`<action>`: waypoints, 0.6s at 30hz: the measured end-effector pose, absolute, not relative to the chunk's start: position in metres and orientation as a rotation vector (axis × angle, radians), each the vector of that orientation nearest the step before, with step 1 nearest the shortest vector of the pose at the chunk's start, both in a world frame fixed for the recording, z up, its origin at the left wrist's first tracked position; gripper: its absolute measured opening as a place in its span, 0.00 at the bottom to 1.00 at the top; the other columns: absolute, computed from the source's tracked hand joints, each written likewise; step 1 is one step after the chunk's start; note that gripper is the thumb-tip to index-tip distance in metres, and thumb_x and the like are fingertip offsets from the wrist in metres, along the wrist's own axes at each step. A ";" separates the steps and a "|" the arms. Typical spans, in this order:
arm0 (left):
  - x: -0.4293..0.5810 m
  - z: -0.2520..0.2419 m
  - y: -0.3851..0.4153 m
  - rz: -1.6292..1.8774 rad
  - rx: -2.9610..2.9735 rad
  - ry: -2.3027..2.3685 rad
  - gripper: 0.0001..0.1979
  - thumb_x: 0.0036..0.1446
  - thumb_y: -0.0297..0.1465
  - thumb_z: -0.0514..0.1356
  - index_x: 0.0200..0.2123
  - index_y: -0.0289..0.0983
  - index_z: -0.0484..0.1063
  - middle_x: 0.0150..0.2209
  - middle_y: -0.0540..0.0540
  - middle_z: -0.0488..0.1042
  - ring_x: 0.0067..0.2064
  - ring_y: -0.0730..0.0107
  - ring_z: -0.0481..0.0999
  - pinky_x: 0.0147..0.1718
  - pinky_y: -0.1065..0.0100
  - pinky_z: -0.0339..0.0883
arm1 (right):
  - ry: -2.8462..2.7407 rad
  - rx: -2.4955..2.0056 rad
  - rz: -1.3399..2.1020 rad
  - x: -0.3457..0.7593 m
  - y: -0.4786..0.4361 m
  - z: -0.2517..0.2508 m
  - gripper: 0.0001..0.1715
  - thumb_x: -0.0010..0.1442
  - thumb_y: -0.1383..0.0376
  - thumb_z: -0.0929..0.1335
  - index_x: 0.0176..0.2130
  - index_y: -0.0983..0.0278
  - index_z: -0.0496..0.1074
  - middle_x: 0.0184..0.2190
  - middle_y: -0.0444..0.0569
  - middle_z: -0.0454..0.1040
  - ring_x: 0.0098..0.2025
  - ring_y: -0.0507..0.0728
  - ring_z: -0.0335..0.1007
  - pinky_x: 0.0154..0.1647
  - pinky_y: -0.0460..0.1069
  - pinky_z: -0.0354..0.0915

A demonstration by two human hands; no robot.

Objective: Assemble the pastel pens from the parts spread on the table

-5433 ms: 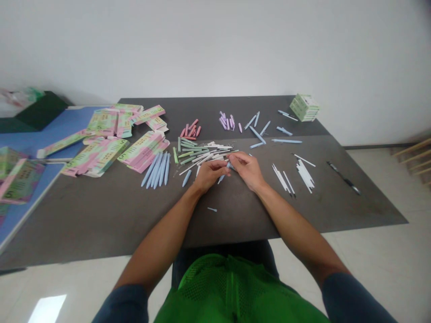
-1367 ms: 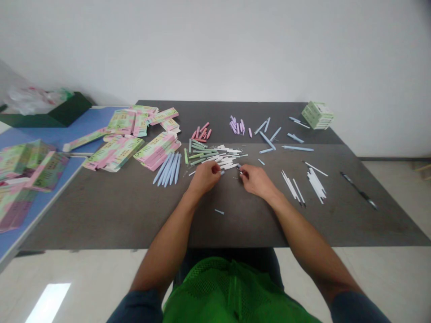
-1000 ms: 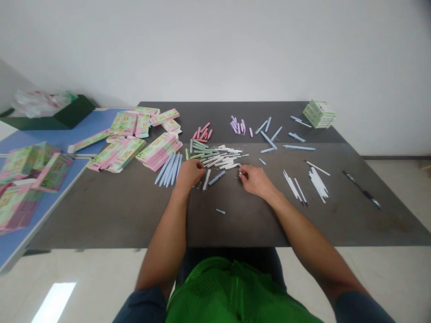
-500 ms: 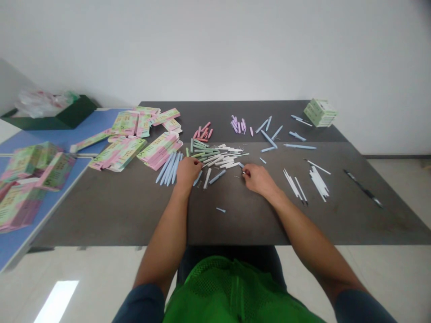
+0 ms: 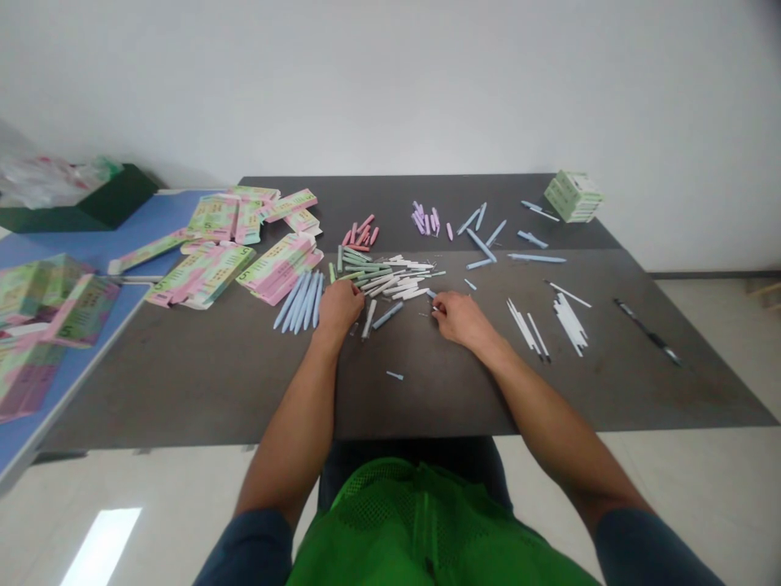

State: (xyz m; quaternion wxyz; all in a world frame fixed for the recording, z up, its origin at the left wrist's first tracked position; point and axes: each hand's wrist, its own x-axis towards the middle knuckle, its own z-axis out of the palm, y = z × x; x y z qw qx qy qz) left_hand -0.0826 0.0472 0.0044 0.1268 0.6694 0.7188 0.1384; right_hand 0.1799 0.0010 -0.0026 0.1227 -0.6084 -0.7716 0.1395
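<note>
My left hand [image 5: 340,311] rests on the table with its fingers curled together, right beside a row of light-blue pen barrels [image 5: 298,303]; whatever the fingers hold is hidden. A small light-blue pen part [image 5: 431,294] pokes out at the fingertips of my right hand [image 5: 460,317], which is closed in a pinch. Between the hands lie a grey-white pen barrel [image 5: 368,319] and a blue-grey barrel [image 5: 388,315]. Just beyond them is a pile of white pen parts [image 5: 406,285] and green barrels [image 5: 366,264]. One small blue clip-like piece [image 5: 394,375] lies nearer to me.
Pink barrels [image 5: 363,234], purple parts [image 5: 425,220] and blue pens [image 5: 485,244] lie farther back. White refills [image 5: 570,325] and a black pen [image 5: 647,331] are at right. Flat printed cartons [image 5: 281,268] cover the left; a green box [image 5: 573,196] stands at back right.
The whole view has shifted slightly. A blue barrel that showed beside my left fingers is now out of sight at that hand. My right hand keeps nearly the same place and pinch.
</note>
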 end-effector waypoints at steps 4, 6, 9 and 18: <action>-0.080 0.007 0.044 0.542 1.942 2.070 0.10 0.56 0.30 0.57 0.33 0.35 0.79 0.36 0.37 0.81 0.39 0.56 0.78 0.42 0.63 0.67 | -2.226 -1.744 0.417 0.181 0.003 -0.005 0.06 0.60 0.69 0.69 0.39 0.64 0.76 0.38 0.53 0.77 0.39 0.58 0.72 0.41 0.49 0.60; -0.076 0.008 0.042 0.639 1.929 1.994 0.10 0.57 0.31 0.57 0.34 0.36 0.79 0.35 0.39 0.81 0.39 0.58 0.77 0.42 0.64 0.67 | -2.205 -1.706 0.399 0.180 0.002 -0.004 0.05 0.60 0.69 0.69 0.38 0.63 0.75 0.37 0.52 0.76 0.38 0.58 0.71 0.40 0.49 0.60; -0.068 0.008 0.040 0.787 1.922 1.806 0.12 0.59 0.31 0.57 0.41 0.35 0.79 0.35 0.43 0.80 0.37 0.63 0.76 0.40 0.66 0.66 | -2.198 -1.564 0.435 0.173 -0.003 0.002 0.04 0.60 0.71 0.69 0.36 0.63 0.74 0.34 0.49 0.74 0.36 0.56 0.68 0.38 0.49 0.58; -0.047 0.008 0.031 0.827 1.924 1.571 0.15 0.59 0.32 0.57 0.44 0.34 0.80 0.34 0.45 0.79 0.34 0.66 0.74 0.38 0.67 0.65 | -2.627 -0.989 0.860 0.136 -0.038 0.019 0.15 0.58 0.54 0.75 0.38 0.62 0.75 0.37 0.47 0.73 0.37 0.54 0.67 0.37 0.48 0.59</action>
